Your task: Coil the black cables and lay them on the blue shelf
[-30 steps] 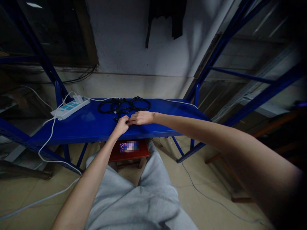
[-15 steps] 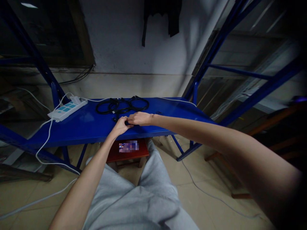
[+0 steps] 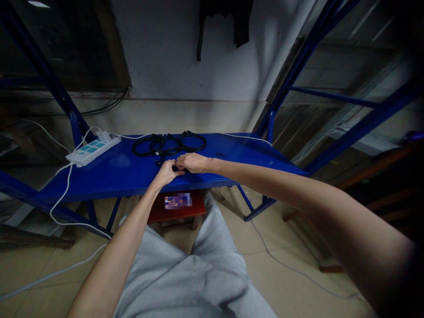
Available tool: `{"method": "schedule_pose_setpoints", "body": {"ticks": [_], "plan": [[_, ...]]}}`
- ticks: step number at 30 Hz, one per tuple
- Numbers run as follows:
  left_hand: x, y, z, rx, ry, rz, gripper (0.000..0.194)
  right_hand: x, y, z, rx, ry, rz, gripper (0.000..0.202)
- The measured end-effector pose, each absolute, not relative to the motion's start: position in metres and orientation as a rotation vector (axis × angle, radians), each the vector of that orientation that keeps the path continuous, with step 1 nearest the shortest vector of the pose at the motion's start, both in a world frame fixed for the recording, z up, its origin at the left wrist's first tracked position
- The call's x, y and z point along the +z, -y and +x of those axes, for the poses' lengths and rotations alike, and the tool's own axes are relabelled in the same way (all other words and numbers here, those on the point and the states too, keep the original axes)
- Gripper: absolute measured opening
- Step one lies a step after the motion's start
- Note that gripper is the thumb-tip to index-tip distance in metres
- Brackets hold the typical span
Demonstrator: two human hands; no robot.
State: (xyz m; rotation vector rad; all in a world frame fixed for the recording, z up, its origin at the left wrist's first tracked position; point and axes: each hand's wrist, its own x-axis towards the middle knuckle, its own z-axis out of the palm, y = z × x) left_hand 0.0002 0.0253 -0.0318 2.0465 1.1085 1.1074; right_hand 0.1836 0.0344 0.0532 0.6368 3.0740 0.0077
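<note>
Nearest the viewer, gray trousers (image 3: 198, 282) cover the person's parted legs, and 2 bare forearms reach forward over them. The tiled floor (image 3: 288, 291) spreads on both sides; a thin gray cord (image 3: 291, 266) crosses its right portion. Between the knees stands a low reddish stool (image 3: 198, 206), its top bearing a flat rectangular screen (image 3: 178, 201), lit and with its content blurred. Beyond it runs the front edge of a blue shelf (image 3: 109, 176).

Above the near part of this shelf the 2 hands meet. The left hand (image 3: 165, 173) has its fingers bent and its thumb pointing toward the right hand (image 3: 193, 162), whose fingers curl downward beside it. Something dark lies between them, mostly covered; what it is, and whether either hand is clamped on it, cannot be told. A small black cable end (image 3: 158, 163) lies just beside the left hand's fingers.

Immediately behind the hands, black cables (image 3: 180, 144) rest on the shelf, coiled in overlapping loops. Small dark marks (image 3: 220, 155) show to the right of them. At the shelf's left end lies a white power strip (image 3: 94, 150) with blue-faced sockets and a plug seated at its far end; a white cord (image 3: 69, 181) descends from it past the shelf's edge.

Farthest back, blue uprights (image 3: 303, 62) slant before a pale wall (image 3: 159, 53), on which a black cloth (image 3: 228, 9) hangs at top center.
</note>
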Motion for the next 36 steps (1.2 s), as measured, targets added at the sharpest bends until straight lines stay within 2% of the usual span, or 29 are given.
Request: {"method": "schedule_pose_setpoints", "body": {"ticks": [7, 16, 27, 29, 33, 36], "plan": [[-0.031, -0.024, 0.000, 1.102, -1.141, 2.026, 0.015, 0.044, -0.042, 0.188, -0.232, -3.099, 0.764, 0.013], [-0.028, -0.023, 0.000, 1.086, -1.143, 2.099, 0.015, 0.045, -0.041, 0.192, -0.848, -2.990, 1.202, 0.015], [-0.031, -0.027, -0.002, 1.076, -1.191, 2.106, 0.014, 0.053, -0.037, 0.198, -1.165, -2.862, 1.331, 0.011], [-0.030, -0.026, -0.002, 1.077, -1.182, 2.098, 0.013, 0.053, -0.039, 0.200, -1.172, -2.856, 1.340, 0.013], [-0.030, -0.024, -0.002, 1.101, -1.176, 2.097, 0.015, 0.042, -0.045, 0.200, -0.924, -2.893, 1.359, 0.011], [-0.030, -0.023, -0.002, 1.114, -1.157, 2.100, 0.014, 0.033, -0.048, 0.201, -0.865, -2.976, 1.255, 0.017]]}}
